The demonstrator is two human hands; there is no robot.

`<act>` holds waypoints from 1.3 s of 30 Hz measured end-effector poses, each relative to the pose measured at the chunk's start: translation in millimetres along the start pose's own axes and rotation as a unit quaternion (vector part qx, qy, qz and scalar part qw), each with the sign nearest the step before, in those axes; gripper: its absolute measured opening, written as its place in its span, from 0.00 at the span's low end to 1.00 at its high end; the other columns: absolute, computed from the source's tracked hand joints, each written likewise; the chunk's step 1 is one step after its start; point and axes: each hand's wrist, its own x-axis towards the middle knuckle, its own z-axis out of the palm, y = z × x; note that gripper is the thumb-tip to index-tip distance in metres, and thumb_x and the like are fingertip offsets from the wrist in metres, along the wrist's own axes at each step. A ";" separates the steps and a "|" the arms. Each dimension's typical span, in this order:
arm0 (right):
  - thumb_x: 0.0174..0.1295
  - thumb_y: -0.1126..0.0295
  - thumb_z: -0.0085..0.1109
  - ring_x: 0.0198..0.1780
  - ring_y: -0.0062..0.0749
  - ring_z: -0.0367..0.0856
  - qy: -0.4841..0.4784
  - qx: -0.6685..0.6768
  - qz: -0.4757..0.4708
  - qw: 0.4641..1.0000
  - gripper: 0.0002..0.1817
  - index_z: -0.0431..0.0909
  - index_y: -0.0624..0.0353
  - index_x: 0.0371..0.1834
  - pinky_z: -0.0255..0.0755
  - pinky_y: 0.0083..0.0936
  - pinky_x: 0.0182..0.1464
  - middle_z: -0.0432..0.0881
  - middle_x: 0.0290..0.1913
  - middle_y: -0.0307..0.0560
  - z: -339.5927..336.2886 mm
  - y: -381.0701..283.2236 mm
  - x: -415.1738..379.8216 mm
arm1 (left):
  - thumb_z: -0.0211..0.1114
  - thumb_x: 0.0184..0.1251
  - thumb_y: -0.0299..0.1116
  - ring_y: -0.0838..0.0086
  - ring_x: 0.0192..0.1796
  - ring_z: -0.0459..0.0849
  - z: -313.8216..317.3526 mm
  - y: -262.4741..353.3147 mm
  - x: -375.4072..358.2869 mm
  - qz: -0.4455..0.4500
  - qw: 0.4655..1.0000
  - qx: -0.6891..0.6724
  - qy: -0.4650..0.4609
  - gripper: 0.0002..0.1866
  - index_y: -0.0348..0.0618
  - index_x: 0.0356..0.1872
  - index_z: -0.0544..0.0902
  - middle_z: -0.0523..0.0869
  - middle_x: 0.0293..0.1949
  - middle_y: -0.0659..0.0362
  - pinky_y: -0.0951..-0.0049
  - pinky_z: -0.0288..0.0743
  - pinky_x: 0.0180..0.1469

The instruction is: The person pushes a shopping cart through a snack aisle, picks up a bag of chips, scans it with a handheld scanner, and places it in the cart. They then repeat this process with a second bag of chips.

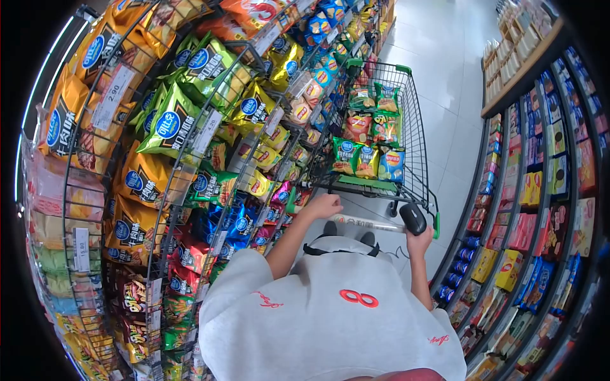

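Head view: the person stands in a supermarket aisle behind a green-trimmed wire shopping cart point(406, 127). The left hand point(324, 206) rests on the left end of the cart's pale horizontal push handle point(368, 223), fingers curled down over the bar; how firmly it grips cannot be told. The right hand point(419, 240) is closed around a black handheld scanner-shaped device point(413, 218), which sits upright above the fist, just beside the right end of the handle and touching or nearly touching it. The cart basket lies directly ahead of both hands and holds several green, yellow and red snack bags point(367, 159) stacked against its near wall. To the left of the left hand, close to it, a black wire shelf rack point(165, 190) carries rows of yellow, green and blue crisp packets with white price tags. To the right, well apart from the right hand, a dark shelf unit point(540, 190) holds boxed goods.
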 end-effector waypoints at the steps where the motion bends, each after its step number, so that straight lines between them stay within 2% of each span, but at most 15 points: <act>1: 0.40 0.70 0.76 0.47 0.53 0.76 -0.003 0.006 0.002 1.000 0.15 0.85 0.58 0.33 0.68 0.45 0.53 0.84 0.35 0.52 -1.2 -2.3 -1.4 | 0.65 0.66 0.46 0.62 0.39 0.90 -4.1 -2.4 -3.4 0.000 0.997 -0.057 0.044 0.17 0.42 0.42 0.86 0.90 0.36 0.52 0.60 0.81 0.45; 3: 0.39 0.70 0.76 0.47 0.52 0.76 -0.013 0.016 0.013 1.000 0.15 0.86 0.57 0.33 0.69 0.45 0.53 0.84 0.35 0.52 -6.2 -4.3 -10.0 | 0.66 0.67 0.39 0.64 0.38 0.89 -13.2 -5.5 -15.2 -0.004 0.977 -0.172 0.126 0.12 0.39 0.40 0.85 0.89 0.36 0.52 0.63 0.81 0.43; 4: 0.40 0.70 0.76 0.47 0.52 0.76 -0.015 0.015 0.016 1.000 0.15 0.86 0.57 0.33 0.69 0.44 0.53 0.84 0.35 0.52 -6.9 -2.0 -13.9 | 0.65 0.68 0.33 0.66 0.35 0.88 -25.2 -3.2 -21.1 0.038 0.955 -0.229 0.182 0.08 0.38 0.39 0.84 0.88 0.34 0.52 0.68 0.80 0.39; 8: 0.45 0.73 0.74 0.39 0.46 0.82 -0.018 0.020 -0.005 1.000 0.12 0.86 0.63 0.34 0.73 0.40 0.48 0.86 0.33 0.54 -1.0 7.9 -24.7 | 0.63 0.69 0.26 0.72 0.34 0.85 -80.4 -27.0 -27.1 0.023 0.901 -0.239 0.361 0.07 0.37 0.45 0.82 0.86 0.34 0.55 0.72 0.79 0.38; 11: 0.45 0.75 0.71 0.33 0.40 0.84 -0.005 0.037 -0.012 0.999 0.11 0.87 0.65 0.34 0.76 0.36 0.44 0.87 0.30 0.52 -0.2 10.4 -32.5 | 0.62 0.70 0.25 0.73 0.37 0.83 -132.0 -34.3 -25.0 0.027 0.804 -0.253 0.537 0.09 0.36 0.47 0.81 0.84 0.40 0.56 0.74 0.77 0.37; 17: 0.46 0.77 0.69 0.31 0.36 0.83 -0.024 0.085 -0.016 0.996 0.11 0.86 0.67 0.35 0.76 0.34 0.41 0.86 0.27 0.49 0.6 -5.1 -41.5 | 0.68 0.68 0.36 0.56 0.51 0.81 -202.7 -80.1 1.7 -0.080 0.645 -0.139 0.747 0.24 0.32 0.59 0.74 0.81 0.52 0.46 0.60 0.73 0.53; 20: 0.43 0.72 0.76 0.42 0.47 0.78 -0.005 0.075 0.055 0.996 0.14 0.86 0.60 0.36 0.70 0.41 0.50 0.85 0.35 0.50 1.3 -13.8 -51.2 | 0.70 0.67 0.40 0.50 0.53 0.81 -236.7 -94.0 6.0 -0.002 0.644 -0.270 0.716 0.28 0.27 0.58 0.75 0.81 0.54 0.40 0.55 0.72 0.56; 21: 0.43 0.70 0.78 0.45 0.51 0.76 0.000 0.071 0.080 0.994 0.15 0.87 0.58 0.36 0.68 0.43 0.53 0.85 0.38 0.51 0.5 -15.4 -55.0 | 0.70 0.68 0.41 0.50 0.53 0.80 -241.5 -98.7 7.6 -0.031 0.647 -0.288 0.706 0.28 0.25 0.56 0.75 0.80 0.55 0.39 0.54 0.71 0.56; 23: 0.43 0.72 0.76 0.43 0.47 0.80 0.000 0.042 0.052 0.998 0.15 0.86 0.62 0.36 0.72 0.41 0.52 0.84 0.37 0.52 3.6 -8.1 -56.4 | 0.69 0.68 0.43 0.48 0.55 0.80 -251.0 -105.7 12.5 -0.086 0.649 -0.322 0.684 0.28 0.23 0.54 0.77 0.80 0.55 0.37 0.54 0.71 0.57; 24: 0.44 0.74 0.76 0.42 0.46 0.82 0.001 0.028 0.038 0.999 0.15 0.86 0.64 0.37 0.73 0.39 0.51 0.84 0.37 0.52 4.2 -7.9 -56.4 | 0.67 0.71 0.43 0.48 0.51 0.82 -253.5 -102.8 10.3 -0.115 0.657 -0.286 0.688 0.26 0.22 0.50 0.79 0.83 0.49 0.36 0.55 0.72 0.55; 27: 0.44 0.73 0.77 0.41 0.48 0.82 0.011 0.018 0.027 0.999 0.17 0.86 0.64 0.39 0.73 0.40 0.51 0.85 0.37 0.54 6.0 -8.9 -57.1 | 0.66 0.71 0.42 0.48 0.47 0.84 -247.4 -89.8 4.3 -0.040 0.667 -0.286 0.687 0.24 0.22 0.49 0.80 0.86 0.43 0.38 0.56 0.74 0.52; 28: 0.44 0.73 0.77 0.41 0.48 0.82 0.021 0.021 0.018 0.999 0.17 0.86 0.63 0.39 0.73 0.40 0.51 0.84 0.37 0.54 6.5 -9.8 -57.2 | 0.66 0.72 0.38 0.50 0.44 0.86 -243.6 -93.2 7.0 -0.066 0.672 -0.197 0.711 0.19 0.26 0.47 0.82 0.88 0.42 0.43 0.57 0.75 0.50; 32: 0.44 0.72 0.77 0.42 0.47 0.82 0.038 0.030 0.001 0.999 0.18 0.85 0.63 0.40 0.74 0.39 0.51 0.84 0.38 0.53 9.9 -11.0 -57.0 | 0.65 0.69 0.27 0.56 0.48 0.86 -230.7 -51.4 -11.9 0.064 0.670 -0.095 0.734 0.07 0.35 0.43 0.86 0.90 0.46 0.52 0.59 0.76 0.53; 35: 0.44 0.73 0.76 0.42 0.45 0.83 0.029 0.066 0.030 0.997 0.18 0.85 0.63 0.40 0.74 0.38 0.51 0.84 0.39 0.52 13.0 -2.6 -55.3 | 0.65 0.68 0.24 0.59 0.50 0.85 -226.2 -22.5 -30.1 0.100 0.675 0.004 0.731 0.06 0.37 0.43 0.86 0.90 0.45 0.54 0.61 0.74 0.56; 39: 0.43 0.74 0.75 0.40 0.39 0.83 0.039 0.036 0.006 0.999 0.17 0.85 0.64 0.39 0.75 0.34 0.49 0.84 0.38 0.50 11.8 -6.7 -55.8 | 0.63 0.68 0.22 0.58 0.51 0.84 -221.4 10.7 -52.3 0.143 0.685 -0.041 0.713 0.07 0.37 0.44 0.85 0.89 0.46 0.55 0.61 0.72 0.58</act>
